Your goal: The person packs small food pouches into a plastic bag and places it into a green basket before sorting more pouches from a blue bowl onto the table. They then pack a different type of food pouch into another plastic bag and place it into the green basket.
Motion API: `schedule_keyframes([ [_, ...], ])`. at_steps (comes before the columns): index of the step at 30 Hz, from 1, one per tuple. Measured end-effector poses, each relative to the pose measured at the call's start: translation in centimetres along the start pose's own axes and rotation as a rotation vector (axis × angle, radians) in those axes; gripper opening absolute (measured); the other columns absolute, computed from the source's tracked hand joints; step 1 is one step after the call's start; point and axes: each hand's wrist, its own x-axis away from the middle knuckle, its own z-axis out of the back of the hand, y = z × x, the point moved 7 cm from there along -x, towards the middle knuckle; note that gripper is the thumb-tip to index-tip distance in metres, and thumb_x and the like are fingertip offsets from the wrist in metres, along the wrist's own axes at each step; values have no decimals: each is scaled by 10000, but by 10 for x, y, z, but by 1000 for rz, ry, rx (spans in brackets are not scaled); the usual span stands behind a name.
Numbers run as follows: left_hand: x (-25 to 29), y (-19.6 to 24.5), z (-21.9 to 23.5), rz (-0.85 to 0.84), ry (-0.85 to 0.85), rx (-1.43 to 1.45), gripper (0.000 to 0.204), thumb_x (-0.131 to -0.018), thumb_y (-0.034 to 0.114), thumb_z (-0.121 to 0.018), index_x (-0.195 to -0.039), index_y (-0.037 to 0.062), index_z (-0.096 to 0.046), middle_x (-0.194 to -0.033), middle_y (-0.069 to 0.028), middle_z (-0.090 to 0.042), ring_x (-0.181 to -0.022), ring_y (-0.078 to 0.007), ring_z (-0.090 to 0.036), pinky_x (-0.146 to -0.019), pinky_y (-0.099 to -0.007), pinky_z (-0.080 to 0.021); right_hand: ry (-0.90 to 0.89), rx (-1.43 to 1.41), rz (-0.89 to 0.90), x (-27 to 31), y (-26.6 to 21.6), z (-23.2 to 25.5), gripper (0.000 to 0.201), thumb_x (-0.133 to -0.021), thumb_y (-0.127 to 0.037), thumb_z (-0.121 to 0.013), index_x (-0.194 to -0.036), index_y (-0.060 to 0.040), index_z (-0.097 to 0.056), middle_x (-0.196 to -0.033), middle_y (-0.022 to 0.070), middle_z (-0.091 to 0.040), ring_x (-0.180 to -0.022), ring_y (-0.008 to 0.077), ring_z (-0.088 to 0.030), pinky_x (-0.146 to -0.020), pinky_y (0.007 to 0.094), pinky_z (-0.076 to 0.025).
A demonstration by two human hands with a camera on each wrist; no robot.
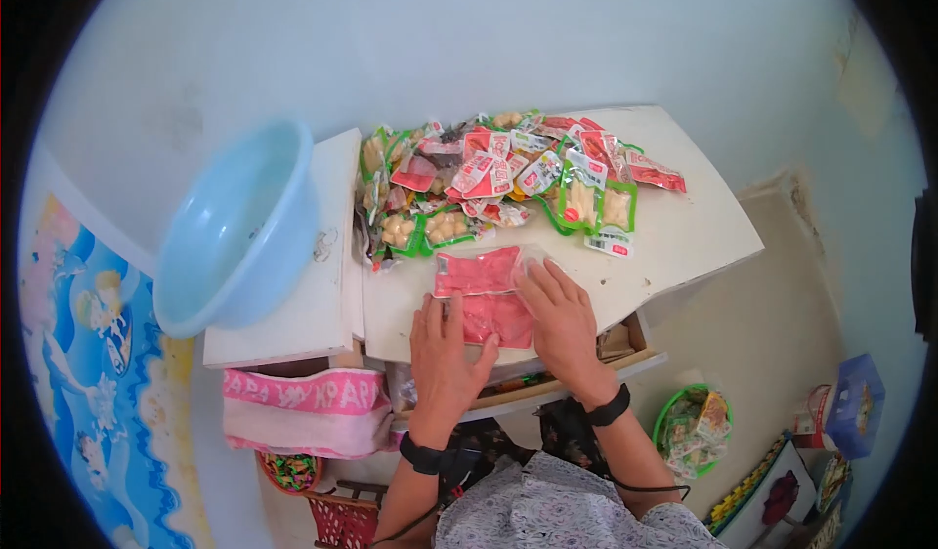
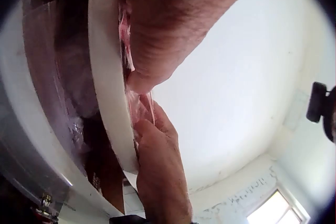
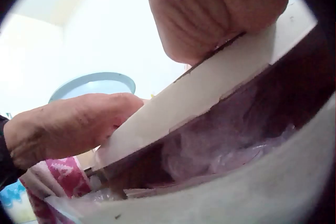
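Two flat pink packets [image 1: 496, 319] in clear plastic lie one above the other at the front of a white tabletop [image 1: 684, 227]. My left hand [image 1: 447, 365] rests at their lower left, fingers pointing forward and thumb spread along the lower edge. Across their right side lies my right hand [image 1: 562, 324], its fingers extended over the plastic at the upper right corner. Clear film [image 2: 147, 109] stands up beside the right hand's thumb in the left wrist view. Seen from the right wrist, the table edge hides the packets, and the left hand [image 3: 79, 121] appears beyond it.
A heap of small sealed snack packs [image 1: 489, 173] covers the back of the table. To the left stands a light blue basin [image 1: 239, 227]. Below the tabletop a drawer [image 1: 625, 363] is pulled out, with a pink-white towel [image 1: 308, 412] beside it. A green basket [image 1: 664, 417] holds more packs.
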Motion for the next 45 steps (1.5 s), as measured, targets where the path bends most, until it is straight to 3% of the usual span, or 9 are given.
schedule_keyframes([
  [7, -26, -6, 35, 109, 148, 110, 661, -876, 334, -775, -1402, 1, -553, -1313, -236, -544, -1226, -415, -553, -1044, -469, -454, 356, -383, -86, 8, 9, 32, 471, -929, -104, -653, -1371, 31, -561, -1381, 225, -603, -1262, 414, -556, -1064, 481, -454],
  [13, -103, -42, 30, 33, 292, 125, 444, -891, 239, -719, -1240, -22, -632, -1227, -234, -586, -1147, -409, -567, -992, -487, -459, 359, -379, -155, 10, 15, 27, 438, -956, -94, -620, -1369, 37, -555, -1386, 235, -596, -1272, 422, -550, -1074, 476, -452],
  [19, -165, -64, -8, 6, 214, 0, 387, -892, 186, -678, -1218, -20, -647, -1180, -222, -615, -1149, -401, -575, -973, -476, -467, 354, -402, -159, 12, 18, 27, 453, -966, -90, -597, -1397, 32, -528, -1413, 234, -575, -1284, 425, -544, -1079, 476, -452],
  [25, -198, -53, -19, 201, 139, 147, 487, -899, 292, -704, -1254, -33, -626, -1169, -204, -658, -1120, -391, -609, -947, -483, -490, 352, -392, -143, 12, 20, 25, 469, -959, -90, -604, -1403, 34, -517, -1420, 241, -566, -1302, 426, -533, -1091, 474, -449],
  [28, -202, -45, -22, 161, 292, -13, 583, -885, 355, -723, -1293, -41, -596, -1118, -209, -687, -1056, -394, -642, -916, -502, -501, 345, -390, -140, 12, 19, 25, 473, -964, -99, -602, -1406, 42, -510, -1428, 243, -558, -1312, 427, -526, -1098, 474, -445],
  [31, -209, -56, -35, 222, 232, 96, 585, -845, 281, -772, -1293, -44, -586, -1013, -196, -705, -915, -333, -688, -835, -450, -533, 335, -386, -154, 11, 20, 24, 477, -968, -105, -601, -1410, 46, -504, -1430, 243, -556, -1313, 428, -523, -1099, 477, -442],
  [37, -195, -73, -41, 323, 254, 753, 461, -795, 46, -784, -1216, -22, -608, -852, -85, -676, -756, -149, -661, -678, -289, -522, 336, -370, -137, 12, 19, 24, 469, -966, -106, -606, -1400, 42, -509, -1436, 242, -546, -1318, 425, -516, -1090, 476, -449],
  [43, -160, -75, -17, 413, 428, 1166, 324, -847, -7, -691, -1157, -30, -599, -931, -88, -658, -807, -169, -656, -698, -297, -591, 325, -379, -152, 13, 19, 24, 479, -951, -87, -615, -1404, 28, -509, -1439, 235, -547, -1315, 424, -517, -1083, 471, -456],
  [45, -152, -86, -15, 466, 388, 1158, 282, -857, -22, -656, -1133, -26, -600, -956, -92, -647, -826, -169, -654, -732, -308, -609, 328, -385, -147, 14, 20, 24, 479, -949, -83, -615, -1403, 26, -510, -1437, 233, -551, -1310, 421, -522, -1077, 471, -461],
])
